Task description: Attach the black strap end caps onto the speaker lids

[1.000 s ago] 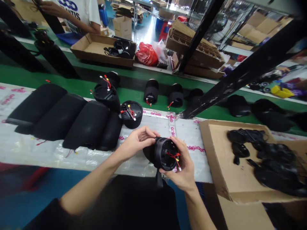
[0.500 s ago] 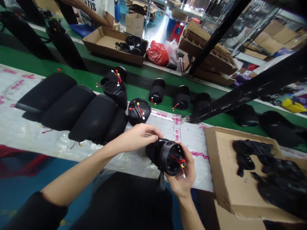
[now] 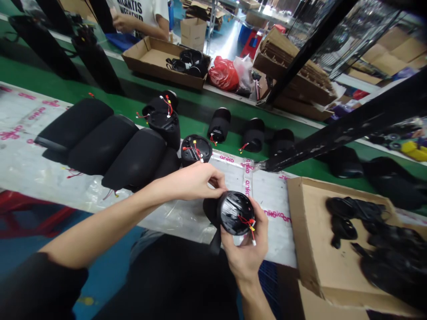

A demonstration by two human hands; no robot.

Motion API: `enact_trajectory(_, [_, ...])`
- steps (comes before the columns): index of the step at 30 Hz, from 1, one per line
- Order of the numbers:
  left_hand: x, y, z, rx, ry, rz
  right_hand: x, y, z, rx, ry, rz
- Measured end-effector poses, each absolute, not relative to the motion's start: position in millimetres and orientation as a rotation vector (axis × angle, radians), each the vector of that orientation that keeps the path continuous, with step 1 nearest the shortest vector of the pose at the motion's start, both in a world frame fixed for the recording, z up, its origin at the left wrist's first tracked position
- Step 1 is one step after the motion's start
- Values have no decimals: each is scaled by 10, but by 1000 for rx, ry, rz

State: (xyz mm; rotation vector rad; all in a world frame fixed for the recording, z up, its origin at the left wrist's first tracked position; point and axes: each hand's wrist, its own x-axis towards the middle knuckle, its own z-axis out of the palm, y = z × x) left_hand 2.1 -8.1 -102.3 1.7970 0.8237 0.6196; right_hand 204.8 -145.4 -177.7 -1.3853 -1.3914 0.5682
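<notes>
My right hand (image 3: 247, 253) grips a round black speaker housing (image 3: 237, 211) from below and the right side. Its open end faces me, and red wires (image 3: 248, 222) with small connectors hang out at the right. At the upper left rim of the housing, my left hand (image 3: 202, 181) pinches with thumb and fingers; the exact spot held is partly hidden. A dark strap (image 3: 216, 240) hangs beneath the housing. Just beyond my left hand, another black housing (image 3: 196, 149) stands with its wired end up.
Several black speaker bodies (image 3: 133, 158) lie at the left on the wrapped bench top (image 3: 187, 226). More housings (image 3: 220, 124) stand on the green belt (image 3: 193, 104). A cardboard tray (image 3: 308, 235) with black parts is at the right. A black post (image 3: 320, 138) slants across. Opposite is a person (image 3: 147, 18).
The housing has turned so its round end faces me more squarely. My left hand's fingers have moved onto its rim. The view has shifted slightly.
</notes>
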Motion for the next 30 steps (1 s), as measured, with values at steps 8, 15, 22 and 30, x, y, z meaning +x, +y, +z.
enact_trajectory(8, [73, -691, -1264, 1501, 916, 875, 2090, -1316, -1575, -1428, -1530, 605])
enact_trajectory(15, [314, -800, -1482, 1363, 797, 1055, 2220, -1219, -1668, -1124, -1584, 704])
enact_trajectory(22, [379, -799, -1592, 1347, 751, 1140, 2413, -1120, -1579, -1174, -1816, 691])
enact_trajectory(30, [525, -921, -1648, 1358, 954, 1213, 2413, -1184, -1719, -1069, -1332, 1165])
